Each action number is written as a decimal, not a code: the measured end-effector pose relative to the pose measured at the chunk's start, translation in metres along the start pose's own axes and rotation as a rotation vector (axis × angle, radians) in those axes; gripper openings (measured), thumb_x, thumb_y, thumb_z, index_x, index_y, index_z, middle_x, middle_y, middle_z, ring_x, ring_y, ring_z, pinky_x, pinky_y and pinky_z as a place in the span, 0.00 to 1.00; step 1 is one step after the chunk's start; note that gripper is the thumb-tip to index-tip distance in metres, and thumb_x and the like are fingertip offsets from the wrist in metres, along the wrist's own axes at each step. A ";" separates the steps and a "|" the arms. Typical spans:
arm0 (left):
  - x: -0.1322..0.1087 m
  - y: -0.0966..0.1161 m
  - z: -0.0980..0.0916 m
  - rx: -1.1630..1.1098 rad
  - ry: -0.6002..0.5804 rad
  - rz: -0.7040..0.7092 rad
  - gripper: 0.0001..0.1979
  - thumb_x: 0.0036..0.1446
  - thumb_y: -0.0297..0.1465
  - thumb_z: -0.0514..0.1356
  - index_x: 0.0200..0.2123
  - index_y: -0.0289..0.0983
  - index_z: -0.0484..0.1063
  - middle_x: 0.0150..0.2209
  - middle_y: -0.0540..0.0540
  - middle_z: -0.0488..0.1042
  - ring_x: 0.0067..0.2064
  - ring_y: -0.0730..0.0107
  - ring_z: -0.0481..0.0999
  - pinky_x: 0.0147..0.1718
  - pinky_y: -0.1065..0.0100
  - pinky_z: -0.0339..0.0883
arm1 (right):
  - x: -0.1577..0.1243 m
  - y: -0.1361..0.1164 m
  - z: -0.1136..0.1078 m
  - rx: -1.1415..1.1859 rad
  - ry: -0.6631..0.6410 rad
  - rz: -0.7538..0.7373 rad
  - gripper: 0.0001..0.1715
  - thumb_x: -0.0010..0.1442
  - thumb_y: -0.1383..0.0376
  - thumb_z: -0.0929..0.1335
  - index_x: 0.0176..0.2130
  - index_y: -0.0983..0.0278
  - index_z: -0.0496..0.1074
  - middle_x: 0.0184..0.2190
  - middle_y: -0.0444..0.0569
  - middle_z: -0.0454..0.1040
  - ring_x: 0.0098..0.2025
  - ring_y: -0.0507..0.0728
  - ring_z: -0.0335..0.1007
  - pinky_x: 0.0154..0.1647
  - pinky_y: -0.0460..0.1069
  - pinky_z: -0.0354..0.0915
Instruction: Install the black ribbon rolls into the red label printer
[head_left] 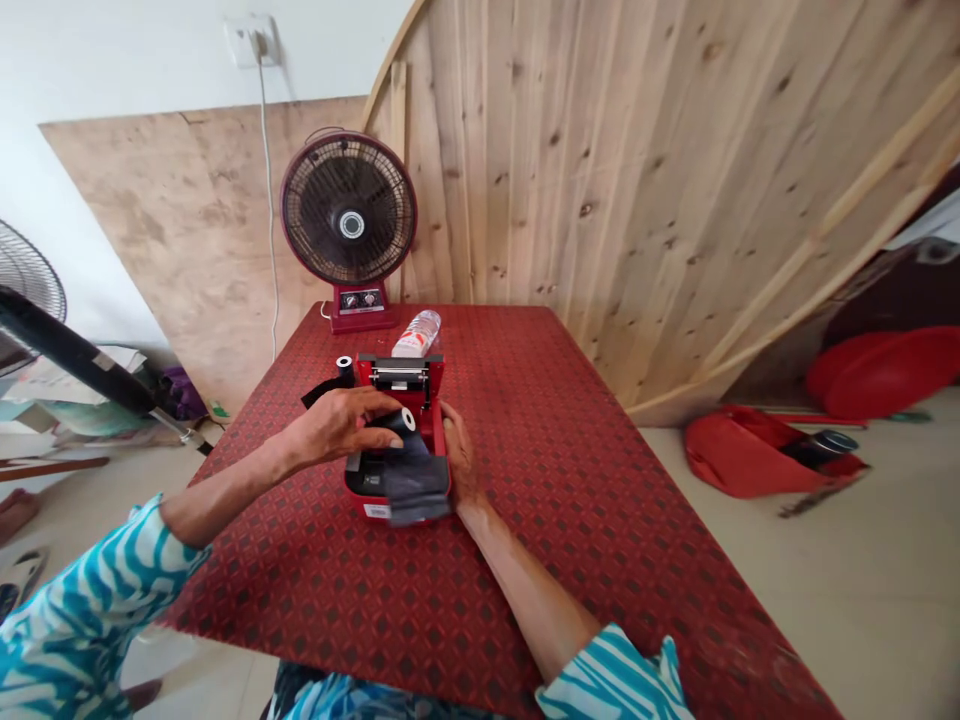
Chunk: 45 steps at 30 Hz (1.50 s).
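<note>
A small red machine (365,508) with its black-edged lid (400,372) raised stands on the red patterned table. My left hand (346,425) is closed on a black roll (397,420) with a white core, held over the open machine. From the roll a dark, thin strip (416,485) hangs down across the machine's front edge. My right hand (459,455) rests along the machine's right side, its fingers wrapped round that side and partly hidden. Behind and left of the machine, a second black roll (344,368) with a white core stands near a loose black strip (322,388).
Behind the machine a clear plastic bottle (417,335) lies on the table (570,480). A dark red fan (351,215) stands at the back left corner. Another fan (75,345) is left of the table. A red bag (735,455) lies on the floor at right.
</note>
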<state>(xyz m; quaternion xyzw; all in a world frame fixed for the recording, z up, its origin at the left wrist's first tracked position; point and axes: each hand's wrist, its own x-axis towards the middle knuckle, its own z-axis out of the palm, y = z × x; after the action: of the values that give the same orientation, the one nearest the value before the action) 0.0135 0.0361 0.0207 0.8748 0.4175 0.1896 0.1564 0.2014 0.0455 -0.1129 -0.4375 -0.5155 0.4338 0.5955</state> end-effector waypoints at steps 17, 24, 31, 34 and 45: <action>0.053 -0.005 0.033 0.440 -0.390 -0.118 0.08 0.51 0.35 0.65 0.34 0.39 0.79 0.34 0.42 0.80 0.40 0.54 0.79 0.38 0.63 0.68 | 0.003 0.009 0.000 0.027 0.004 -0.051 0.26 0.63 0.51 0.58 0.53 0.58 0.69 0.55 0.49 0.71 0.59 0.58 0.64 0.63 0.56 0.56; 0.005 -0.006 0.005 -0.139 -0.188 -0.041 0.17 0.61 0.40 0.56 0.48 0.37 0.75 0.46 0.44 0.78 0.45 0.64 0.77 0.45 0.67 0.68 | 0.001 0.003 0.000 0.005 0.001 -0.026 0.27 0.63 0.51 0.57 0.53 0.61 0.68 0.55 0.52 0.71 0.59 0.59 0.63 0.63 0.58 0.56; -0.027 0.002 0.013 -0.050 -0.030 0.154 0.11 0.62 0.35 0.58 0.44 0.38 0.75 0.41 0.45 0.78 0.44 0.67 0.77 0.45 0.66 0.69 | 0.000 0.001 0.000 -0.006 0.018 -0.009 0.27 0.63 0.50 0.58 0.53 0.60 0.68 0.56 0.51 0.70 0.59 0.57 0.63 0.63 0.57 0.57; -0.023 0.005 0.021 0.028 0.019 0.222 0.10 0.64 0.32 0.54 0.40 0.37 0.75 0.38 0.46 0.78 0.41 0.68 0.77 0.43 0.67 0.69 | 0.000 0.001 0.000 -0.004 0.013 -0.007 0.27 0.63 0.50 0.57 0.53 0.60 0.68 0.56 0.51 0.70 0.59 0.57 0.63 0.63 0.57 0.56; -0.037 0.035 0.032 0.144 0.129 0.280 0.09 0.65 0.31 0.54 0.38 0.37 0.73 0.38 0.45 0.78 0.40 0.69 0.76 0.41 0.66 0.66 | 0.000 -0.002 0.000 0.007 0.012 0.002 0.27 0.63 0.50 0.57 0.53 0.59 0.68 0.56 0.51 0.70 0.59 0.57 0.64 0.63 0.56 0.56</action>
<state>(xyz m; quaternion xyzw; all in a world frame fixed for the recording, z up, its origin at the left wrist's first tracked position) 0.0305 -0.0179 -0.0002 0.9194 0.3132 0.2349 0.0383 0.2018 0.0445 -0.1107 -0.4386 -0.5098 0.4337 0.5996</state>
